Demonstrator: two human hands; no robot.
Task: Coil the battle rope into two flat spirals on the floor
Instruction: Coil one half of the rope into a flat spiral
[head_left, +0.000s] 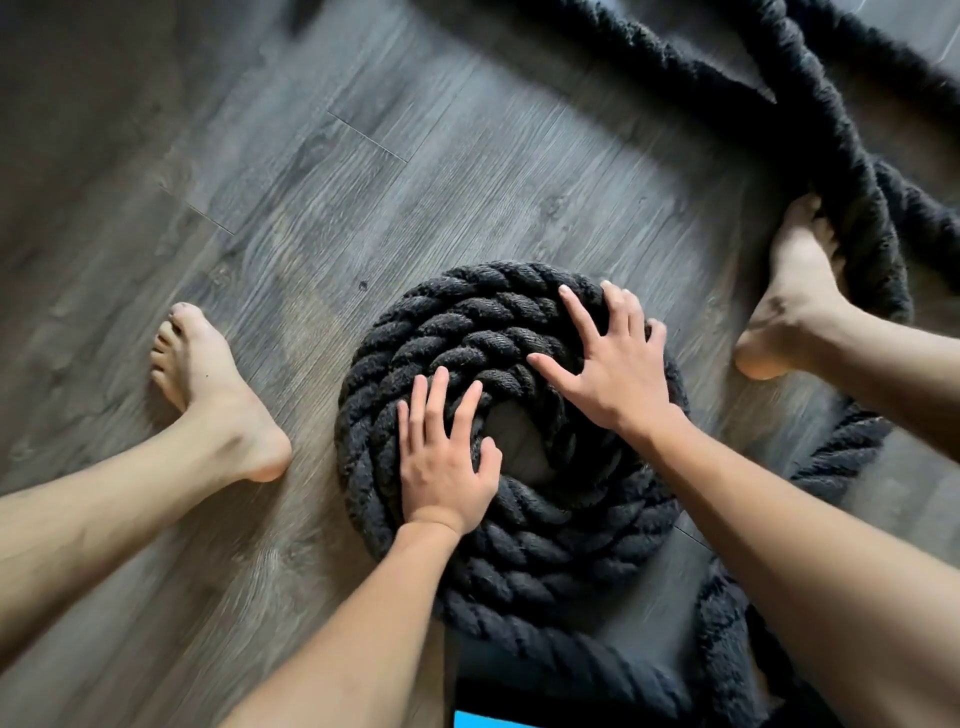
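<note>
Nearest the camera, the rope's tail (566, 654) curls in under the spiral (467, 332), which sits flat on the floor (311, 182). Left hand (447, 457) and right hand (618, 364) just press on top with fingers spread, grip released, nothing grasped. The centre looks gappy, so I reckon the turns could spring apart if that pressure lifts. Further out, the loose rope (852, 171) lies against the right foot (789, 296) and might snag there.

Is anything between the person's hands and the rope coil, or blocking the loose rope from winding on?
No: both the left hand and right hand rest flat on the coil. The loose rope lies against the right foot.
</note>
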